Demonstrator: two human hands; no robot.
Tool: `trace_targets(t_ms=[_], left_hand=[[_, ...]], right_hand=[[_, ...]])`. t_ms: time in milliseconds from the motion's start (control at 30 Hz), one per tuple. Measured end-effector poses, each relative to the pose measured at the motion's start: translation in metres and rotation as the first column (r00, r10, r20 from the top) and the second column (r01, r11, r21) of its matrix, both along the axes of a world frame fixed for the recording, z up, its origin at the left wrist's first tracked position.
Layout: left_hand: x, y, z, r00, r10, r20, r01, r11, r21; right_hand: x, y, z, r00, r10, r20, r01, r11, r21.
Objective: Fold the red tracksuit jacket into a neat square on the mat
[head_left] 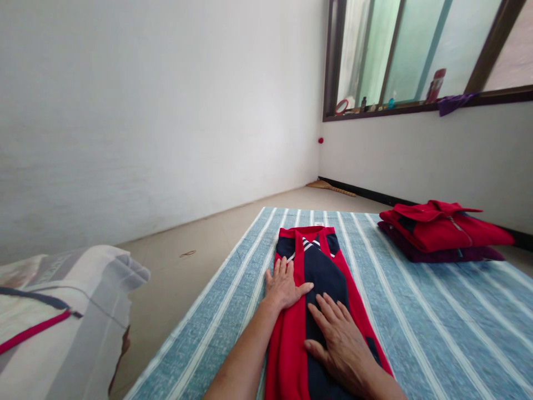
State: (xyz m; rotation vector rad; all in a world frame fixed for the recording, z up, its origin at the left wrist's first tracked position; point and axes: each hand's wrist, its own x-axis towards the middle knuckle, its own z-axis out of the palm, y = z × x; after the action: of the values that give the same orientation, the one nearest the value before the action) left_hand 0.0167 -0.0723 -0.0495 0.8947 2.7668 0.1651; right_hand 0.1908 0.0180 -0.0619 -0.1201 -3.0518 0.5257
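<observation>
A red and navy shirt lies folded into a long narrow strip on a blue striped mat, collar end away from me. My left hand rests flat on the strip's left red edge, fingers stretched out. My right hand lies flat on the navy middle part, closer to me, fingers spread. Neither hand holds anything.
A stack of folded red and dark purple clothes sits on the mat at the far right. A white bundle with a red stripe lies at the left on the bare floor. Walls close in behind, with a cluttered window sill.
</observation>
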Motion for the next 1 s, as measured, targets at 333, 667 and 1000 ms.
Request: trace_targets(t_ms=[333, 667, 1000], left_hand=[[-0.004, 0.003, 0.001, 1.0, 0.011, -0.012, -0.011, 1.0, -0.011], [0.021, -0.006, 0.024, 0.994, -0.059, -0.09, 0.059, 0.998, -0.006], [0.124, -0.068, 0.044, 0.932, -0.356, 0.073, 0.337, 0.921, 0.195]], right_hand=[[0.0, 0.0, 0.0, 0.999, -0.008, -0.032, 0.007, 0.999, -0.034], [0.002, 0.003, 0.003, 1.0, 0.005, -0.021, -0.006, 0.999, -0.041], [0.022, 0.013, 0.039, 0.995, 0.039, -0.087, -0.048, 0.993, -0.104]])
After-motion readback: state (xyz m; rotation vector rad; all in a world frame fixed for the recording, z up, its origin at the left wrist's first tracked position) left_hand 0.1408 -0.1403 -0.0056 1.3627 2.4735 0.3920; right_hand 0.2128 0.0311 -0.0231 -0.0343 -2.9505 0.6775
